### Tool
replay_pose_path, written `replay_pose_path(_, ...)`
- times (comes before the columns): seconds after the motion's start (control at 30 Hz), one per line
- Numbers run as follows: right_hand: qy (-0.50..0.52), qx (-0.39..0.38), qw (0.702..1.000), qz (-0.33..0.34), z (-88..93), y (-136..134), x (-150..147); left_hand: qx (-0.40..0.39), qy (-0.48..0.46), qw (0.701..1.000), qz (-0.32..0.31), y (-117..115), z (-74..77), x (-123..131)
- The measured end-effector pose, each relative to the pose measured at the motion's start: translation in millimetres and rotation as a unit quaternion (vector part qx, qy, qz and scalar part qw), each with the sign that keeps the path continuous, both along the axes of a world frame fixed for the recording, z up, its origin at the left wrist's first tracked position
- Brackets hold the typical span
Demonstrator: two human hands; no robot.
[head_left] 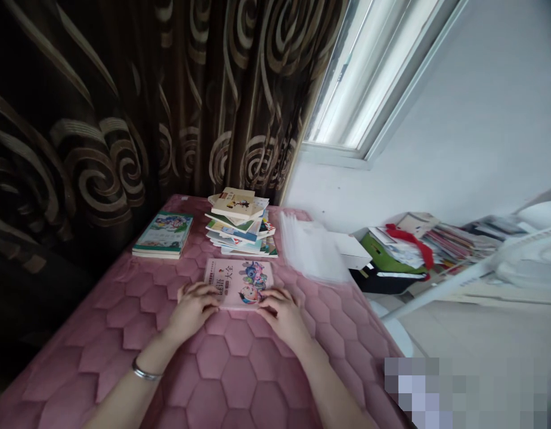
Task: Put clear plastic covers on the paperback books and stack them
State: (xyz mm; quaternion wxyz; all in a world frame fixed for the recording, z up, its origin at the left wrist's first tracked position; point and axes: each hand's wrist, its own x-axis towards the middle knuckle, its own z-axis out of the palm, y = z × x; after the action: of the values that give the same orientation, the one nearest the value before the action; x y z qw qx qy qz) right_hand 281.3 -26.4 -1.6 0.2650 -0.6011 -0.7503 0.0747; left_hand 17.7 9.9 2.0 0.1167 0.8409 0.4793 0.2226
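A pink book [233,285] with cartoon figures and Chinese characters on its cover lies flat on the pink quilted bed cover [240,357]. My left hand [195,307] grips its left edge, fingers on the cover and thumb at the near corner. At the opposite edge, my right hand [282,307] holds the near right corner in the same way. Just beyond the book rises an uneven stack of books [240,229], topped by a cream one. To the left lie a couple of green-covered books [163,233], one on another.
Clear plastic sleeves [309,247] lie right of the stack, beside a white box [350,250]. Past the bed's right edge are a green and black bag [387,262], piled papers [454,241] and a white frame [436,292]. A dark patterned curtain [168,119] hangs behind.
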Motion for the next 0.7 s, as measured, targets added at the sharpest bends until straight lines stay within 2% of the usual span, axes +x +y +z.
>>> replay_pose_path(0.13, -0.002, -0.04, 0.999, 0.003, 1.4, 4, 28, -0.03, -0.001, 0.999, -0.039, 12, -1.8, -17)
replay_pose_path(0.23, -0.002, -0.06, 0.998, 0.009, 1.4, 6, 36, -0.057, -0.003, 0.997, -0.056, 15, 0.5, -20)
replay_pose_path(0.57, 0.004, -0.088, 0.995, 0.037, -1.3, 6, 42, -0.088, -0.012, 0.993, -0.083, 14, -0.4, -26)
replay_pose_path(0.7, 0.002, -0.064, 0.996, 0.063, 3.4, 0, 31, -0.043, -0.018, 0.998, -0.046, 5, 5.5, -14)
